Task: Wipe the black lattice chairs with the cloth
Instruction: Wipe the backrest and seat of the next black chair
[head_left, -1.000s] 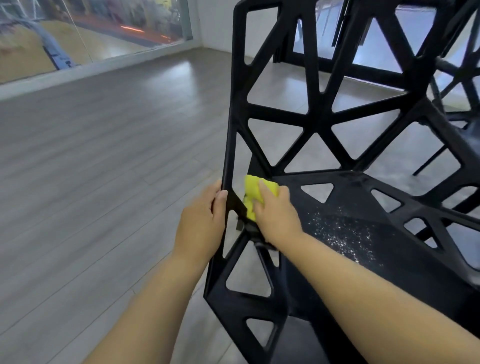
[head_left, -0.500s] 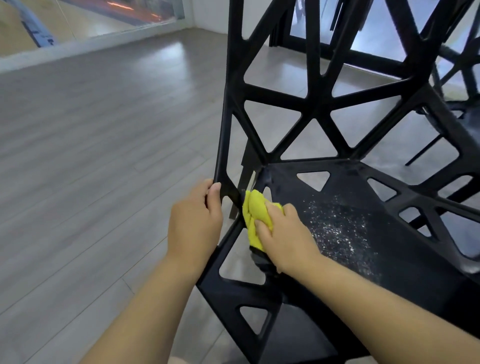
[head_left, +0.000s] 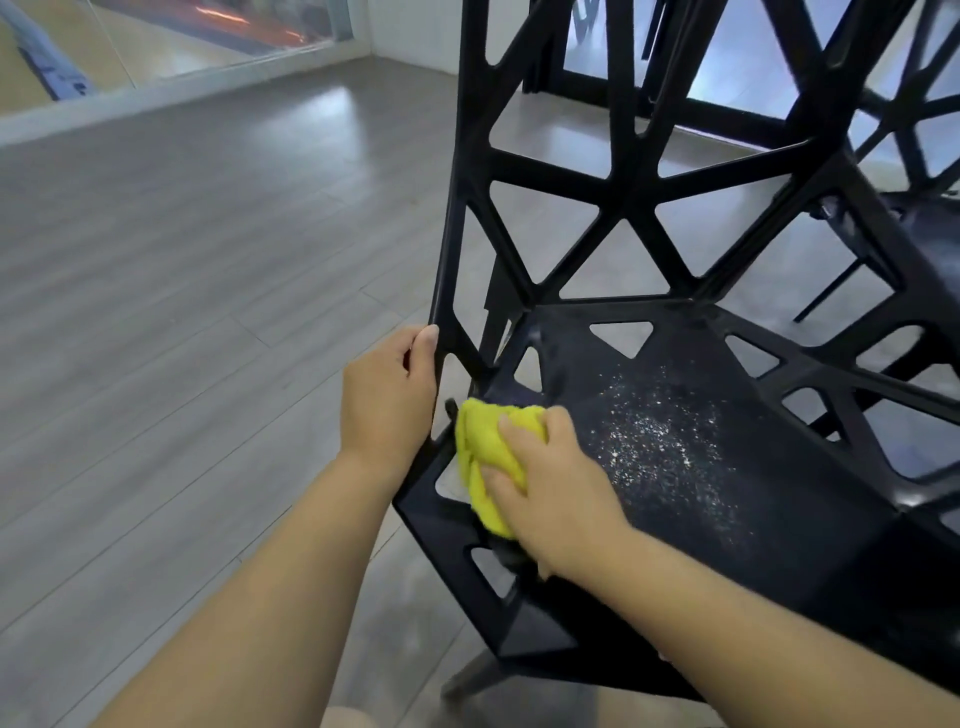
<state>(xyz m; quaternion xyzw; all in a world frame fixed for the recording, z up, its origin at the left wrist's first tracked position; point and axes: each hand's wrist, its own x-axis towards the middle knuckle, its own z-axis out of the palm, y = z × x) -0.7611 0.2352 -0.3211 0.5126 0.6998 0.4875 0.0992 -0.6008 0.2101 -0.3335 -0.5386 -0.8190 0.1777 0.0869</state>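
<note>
Spreading under everything before you is the grey plank floor (head_left: 182, 312). On it stands the black lattice chair (head_left: 631, 208), with a second black chair (head_left: 930, 234) just behind it at your right. Your left hand (head_left: 387, 400) grips the near chair's left edge strut, where back meets seat. Your right hand (head_left: 556, 488) clutches the bunched yellow cloth (head_left: 480, 447) and presses it onto the seat's front left part. White specks (head_left: 660, 431) lie scattered on the seat, just right of that hand.
</note>
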